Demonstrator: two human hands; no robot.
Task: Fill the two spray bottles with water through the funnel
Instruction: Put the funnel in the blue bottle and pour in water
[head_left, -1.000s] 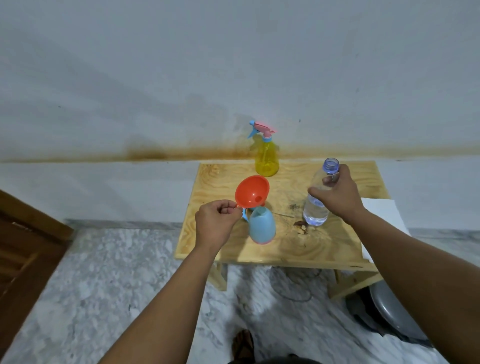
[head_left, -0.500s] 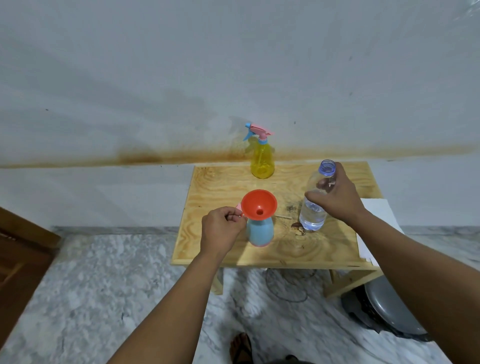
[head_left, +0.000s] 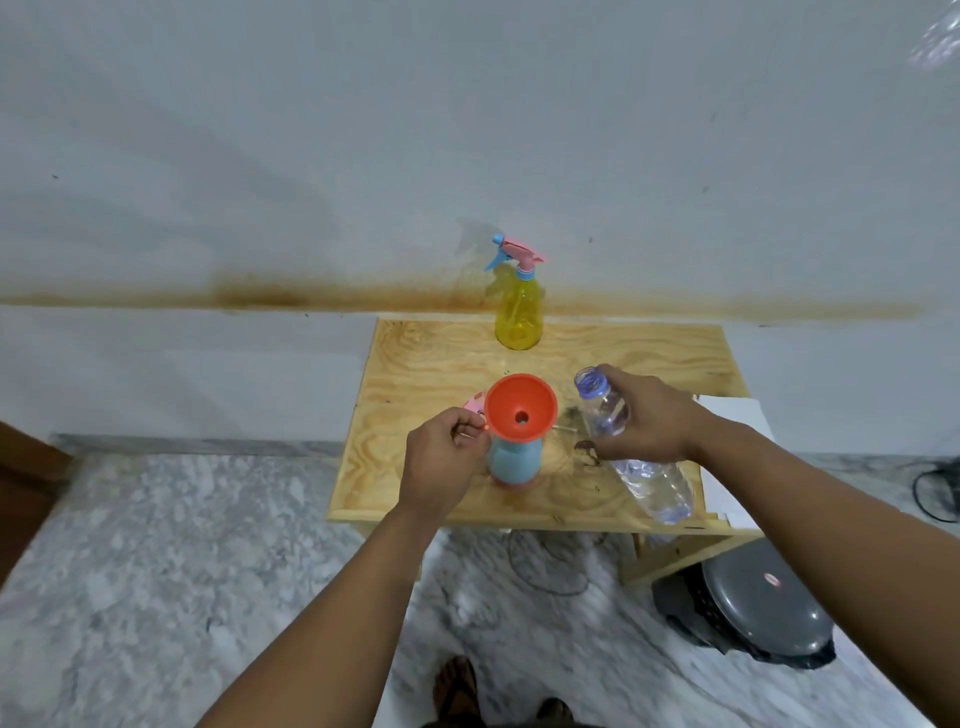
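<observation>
Fingers of right hand (head_left: 657, 418) wrap the clear water bottle (head_left: 631, 449) around its upper half near the shoulder; fingers of left hand (head_left: 441, 457) pinch the tab on the rim of the orange funnel (head_left: 521, 408). Wooden surface (head_left: 436, 364) carries everything. Water bottle is held above the surface's front right, tilted, long axis diagonal, open blue-ringed mouth pointing up-left toward the funnel, base toward the camera; thin plastic, probably crushes if squeezed, water shifts weight toward the base, so a grip near the middle seems right. Yellow spray bottle (head_left: 518, 317) stands upright at the back edge, sprayer on, nozzle pointing left. Blue spray bottle (head_left: 514, 460) is upright front-centre, funnel seated in its neck, bowl facing up; light and tippy, steady it. Pink sprayer head (head_left: 474, 402) lies just behind the left hand.
</observation>
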